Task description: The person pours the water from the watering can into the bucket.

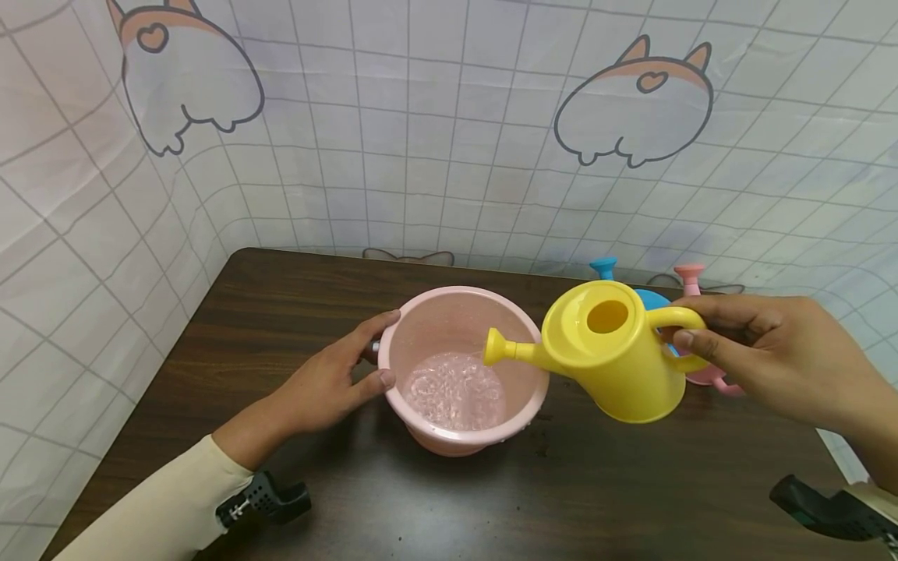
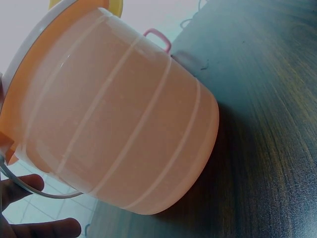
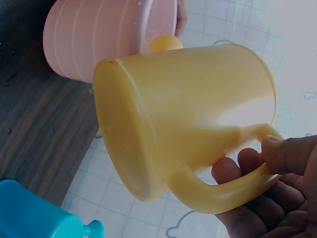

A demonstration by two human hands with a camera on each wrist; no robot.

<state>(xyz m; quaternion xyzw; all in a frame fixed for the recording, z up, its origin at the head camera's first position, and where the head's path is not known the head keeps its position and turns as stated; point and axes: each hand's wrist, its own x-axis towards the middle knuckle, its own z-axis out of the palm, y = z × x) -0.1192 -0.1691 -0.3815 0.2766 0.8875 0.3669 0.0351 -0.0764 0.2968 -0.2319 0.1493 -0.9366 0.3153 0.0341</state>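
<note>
A pink bucket (image 1: 429, 323) stands on the table with rippling, bubbly water (image 1: 456, 393) inside. My left hand (image 1: 326, 386) rests at its left rim, thumb and index fingertip touching the edge. Two straight fingers (image 2: 49, 228) show beside the thin bucket handle (image 2: 54, 195) in the left wrist view. By its handle my right hand (image 1: 779, 351) grips a yellow watering can (image 1: 631, 382), thumb on top and fingers curled underneath. The can's round spout head (image 1: 495, 347) points left over the bucket's opening. In the right wrist view the can (image 3: 183, 104) hides part of the bucket.
Behind the yellow can, partly hidden, are a blue watering can (image 1: 652, 299) and a pink watering can (image 1: 691, 280). Water drops dot the dark wooden table (image 1: 435, 514). A white gridded curtain (image 1: 421, 140) with cartoon prints encloses the table's back and sides.
</note>
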